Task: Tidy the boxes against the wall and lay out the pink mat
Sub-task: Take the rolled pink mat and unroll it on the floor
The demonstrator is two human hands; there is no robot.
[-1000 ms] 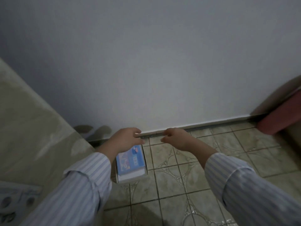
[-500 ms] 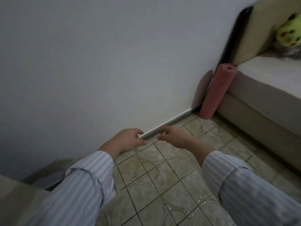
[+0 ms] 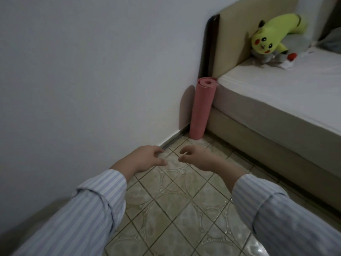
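The pink mat (image 3: 202, 108) stands rolled up and upright in the corner, between the white wall and the bed. My left hand (image 3: 145, 159) and my right hand (image 3: 197, 157) hover side by side over the floor tiles, well short of the mat. Both have loosely curled fingers and hold nothing. No boxes are in view.
A bed (image 3: 276, 100) with a beige headboard (image 3: 238, 34) fills the right side. A yellow plush toy (image 3: 273, 34) lies at its head. The white wall (image 3: 92, 71) runs along the left. Patterned floor tiles (image 3: 180, 209) stretch between wall and bed.
My view has swung right, away from the blue box on the floor at the wall, which has left the frame. The pink mat and the bed have come into view. Both hands stay empty.
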